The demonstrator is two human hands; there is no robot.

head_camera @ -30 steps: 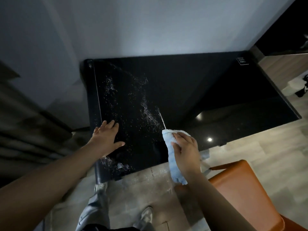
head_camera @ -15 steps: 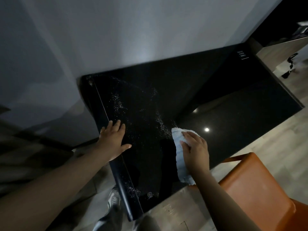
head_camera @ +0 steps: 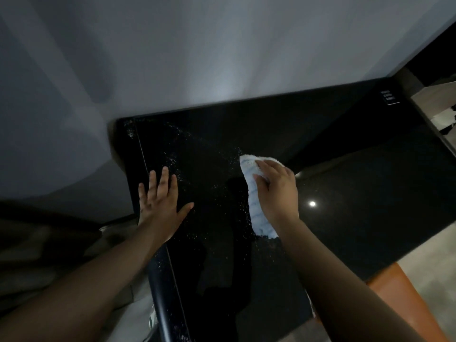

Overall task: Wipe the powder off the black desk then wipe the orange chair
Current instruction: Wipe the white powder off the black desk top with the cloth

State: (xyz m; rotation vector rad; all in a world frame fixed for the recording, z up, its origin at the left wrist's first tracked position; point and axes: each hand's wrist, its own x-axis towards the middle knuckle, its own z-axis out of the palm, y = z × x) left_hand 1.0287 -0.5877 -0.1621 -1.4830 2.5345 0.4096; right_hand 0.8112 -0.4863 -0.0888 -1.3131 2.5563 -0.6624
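Note:
A glossy black desk (head_camera: 345, 193) fills the middle of the view, set against a pale wall. White powder (head_camera: 177, 154) is scattered over its left part. My right hand (head_camera: 276, 193) presses a light blue cloth (head_camera: 256, 206) flat on the desk, fingers spread over it. My left hand (head_camera: 160, 203) rests flat on the desk near its left edge, fingers straight. Part of the orange chair (head_camera: 399, 299) shows at the lower right, under my right forearm.
The pale wall (head_camera: 197, 58) runs along the back of the desk. A small white label (head_camera: 389, 97) sits at the desk's far right corner. Light floor (head_camera: 431, 262) shows to the right, with a dark raised strip along the desk's left edge (head_camera: 162, 304).
My right hand has pushed the cloth further away across the desk, into the powder. My left hand has slid forward a little, and the view has moved in closer over the desk.

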